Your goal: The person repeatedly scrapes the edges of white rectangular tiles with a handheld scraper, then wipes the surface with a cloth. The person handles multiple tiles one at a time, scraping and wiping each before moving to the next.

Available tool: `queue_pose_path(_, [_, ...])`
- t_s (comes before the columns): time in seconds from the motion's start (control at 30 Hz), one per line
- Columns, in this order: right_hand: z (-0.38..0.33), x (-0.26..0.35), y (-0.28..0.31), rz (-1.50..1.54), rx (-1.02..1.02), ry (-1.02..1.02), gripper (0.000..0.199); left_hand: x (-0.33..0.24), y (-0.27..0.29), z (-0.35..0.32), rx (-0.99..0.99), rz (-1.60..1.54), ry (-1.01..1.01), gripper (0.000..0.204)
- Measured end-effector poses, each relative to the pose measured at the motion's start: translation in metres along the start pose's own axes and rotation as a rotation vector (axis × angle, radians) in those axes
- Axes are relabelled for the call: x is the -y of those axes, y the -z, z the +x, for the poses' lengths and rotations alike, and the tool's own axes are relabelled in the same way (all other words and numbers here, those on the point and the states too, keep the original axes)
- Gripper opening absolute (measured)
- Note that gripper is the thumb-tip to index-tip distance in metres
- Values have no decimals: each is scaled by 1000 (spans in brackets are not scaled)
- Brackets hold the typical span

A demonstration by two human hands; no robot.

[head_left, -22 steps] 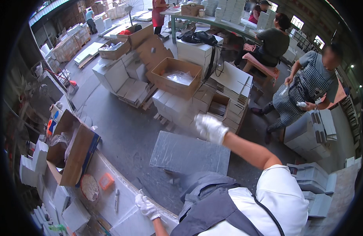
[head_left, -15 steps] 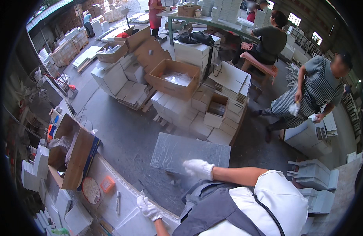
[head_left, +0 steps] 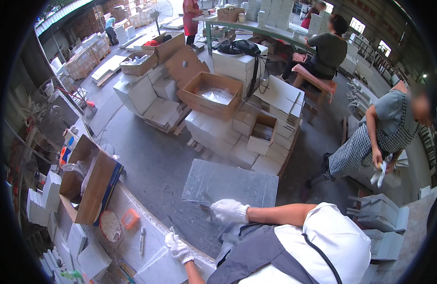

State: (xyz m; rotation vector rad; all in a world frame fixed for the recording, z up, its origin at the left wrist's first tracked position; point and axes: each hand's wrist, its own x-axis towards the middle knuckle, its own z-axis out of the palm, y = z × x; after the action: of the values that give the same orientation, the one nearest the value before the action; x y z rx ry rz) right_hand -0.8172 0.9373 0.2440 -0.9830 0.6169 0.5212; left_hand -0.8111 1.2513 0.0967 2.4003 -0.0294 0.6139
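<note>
Right of the pale worktable (head_left: 154,226) sits 1 grey slab (head_left: 228,182). Apart from each other, the gloved right hand (head_left: 230,211) is near the slab, beyond the worktable, the gloved left hand (head_left: 179,247) at the worktable's rim; their grips cannot be told. On the worktable lies 1 pen (head_left: 142,241).

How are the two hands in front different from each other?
The left hand is at the bench's curved edge; the right hand shows against the near edge of the grey slab, though touching or not is unclear.
The left hand points toward the picture's upper left; the right hand points more sideways, to the left.
What's the same: both wear white gloves.
</note>
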Motion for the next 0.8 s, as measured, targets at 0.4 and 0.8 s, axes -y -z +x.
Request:
queue_pose_path(0.4, [0, 5, -10, -131, 46, 44, 29, -13, 6, 3, 13, 19, 70, 19])
queue_pose_path(0.8, [12, -1, -19, -343, 52, 84, 46, -11, 4, 3, -5, 10, 38, 19])
